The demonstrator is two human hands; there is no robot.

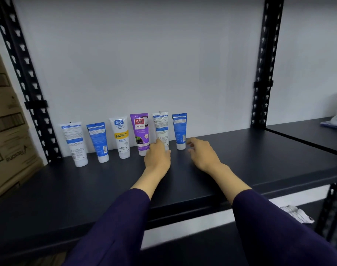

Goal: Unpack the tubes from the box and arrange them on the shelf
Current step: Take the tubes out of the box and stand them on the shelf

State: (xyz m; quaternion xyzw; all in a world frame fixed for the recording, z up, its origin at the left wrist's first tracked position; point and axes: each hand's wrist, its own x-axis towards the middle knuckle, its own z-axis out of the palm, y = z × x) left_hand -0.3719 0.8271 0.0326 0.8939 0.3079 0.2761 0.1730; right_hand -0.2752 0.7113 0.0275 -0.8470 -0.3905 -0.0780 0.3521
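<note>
the left hand (157, 155), at the centre of the frame, has its fingers curled round the base of the white back-label tube (161, 129), holding it low near the cap, probably to steady it upright and nudge it into line with its neighbours. the right hand (201, 150), just to the right of centre, holds nothing; its fingers are loosely spread and hover close beside the blue tube (179, 130) at the right end of the row, apart from it as far as can be seen, likely ready to catch or straighten it.

six tubes stand cap-down in a row along the back of the shelf (260, 154), left of centre: a white tube (75, 144) and a second blue tube (98, 141) with backs showing, the vitamin c tube (121, 137) and the purple tube (139, 133) facing front, then the two by the hands. they are evenly spaced against the wall, which looks like deliberate display order. the box they came from is not in view.

the shelf is a dark matt board with free space to the right of the row. black slotted uprights (263, 64) frame it in front of a pale wall. stacked cardboard cartons (6, 131) fill the left edge, and a crumpled white cloth (298, 215) lies below at lower right.
</note>
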